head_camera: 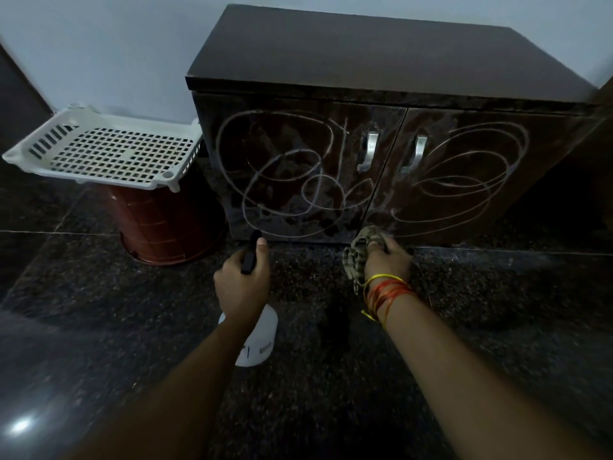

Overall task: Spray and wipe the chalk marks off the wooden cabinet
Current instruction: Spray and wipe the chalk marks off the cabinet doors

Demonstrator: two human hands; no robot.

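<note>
A dark wooden cabinet (381, 61) with two doors stands against the wall. White chalk scribbles (282, 174) loop across both doors, and the fronts look wet and speckled. My left hand (242, 283) grips a white spray bottle (260, 340) by its black trigger head, whose nozzle points at the left door. My right hand (386, 257) holds a crumpled greenish cloth (360, 250) against the bottom of the doors near the centre seam. Red and yellow threads circle my right wrist.
A white plastic perforated tray (109, 147) rests on an upturned brown bucket (166, 220) just left of the cabinet. Two metal handles (370, 151) flank the door seam. The floor (331, 393) is dark speckled granite.
</note>
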